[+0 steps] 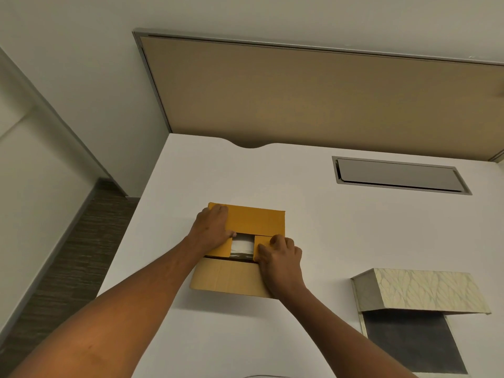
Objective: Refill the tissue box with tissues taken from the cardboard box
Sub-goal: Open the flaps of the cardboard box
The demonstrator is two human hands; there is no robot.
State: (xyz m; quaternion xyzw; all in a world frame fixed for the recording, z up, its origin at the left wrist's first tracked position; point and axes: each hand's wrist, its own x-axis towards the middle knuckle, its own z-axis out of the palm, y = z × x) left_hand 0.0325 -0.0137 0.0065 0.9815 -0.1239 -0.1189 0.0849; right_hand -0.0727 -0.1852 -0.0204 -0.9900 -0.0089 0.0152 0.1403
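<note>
A brown cardboard box (253, 219) sits on the white desk (327, 227), its top flaps partly folded. White tissues (242, 246) show through the gap between the flaps. My left hand (211, 229) lies flat on the left inner flap and the far flap. My right hand (281, 259) presses on the small right inner flap, fingers bent over its edge. The near flap (229, 276) hangs out toward me. The tissue box (417, 317) stands at the right with its leaf-patterned lid (425, 290) raised and a dark, empty-looking inside (411, 342).
A metal cable hatch (398, 174) is set into the desk at the back right. A tan partition panel (327, 91) rises behind the desk. The desk's left edge drops to a dark striped floor (68, 268) beside a white wall.
</note>
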